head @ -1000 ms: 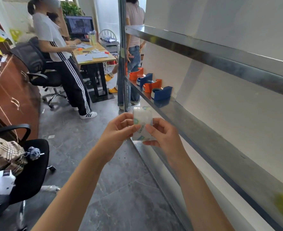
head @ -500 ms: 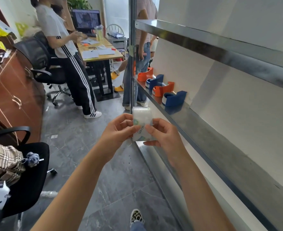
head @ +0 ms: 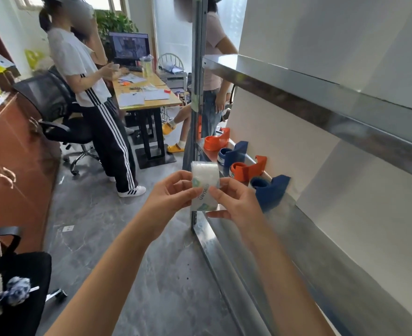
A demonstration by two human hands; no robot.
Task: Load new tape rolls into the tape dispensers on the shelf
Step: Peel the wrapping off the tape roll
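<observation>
The wrapped tape roll sits dead centre in my head view, raised in front of me between both hands and off the shelf altogether. What I see of it is taller than wide, so its long axis runs twelve to six o'clock. The clear wrapper with its green print is on, so I judge the step in hand to be unwrapping, with loading to follow.

The left hand pinches the roll's nine o'clock edge, thumb and fingertips closed on the film. The right hand pinches the three o'clock edge in the same way, its lower fingers curled beneath. Neither hand is free, and they nearly touch across the roll.

The relation that matters: the nearest blue dispenser stands on the metal shelf at about three o'clock from the roll, just beside the right hand, so that hand is nearer for the carry. I make out no white roll in its cradle, though I cannot be sure from this angle.

Beyond it, toward one o'clock, the row runs on: an orange dispenser, a second blue dispenser and a far orange dispenser. The middle two seem to carry rolls already.
</observation>
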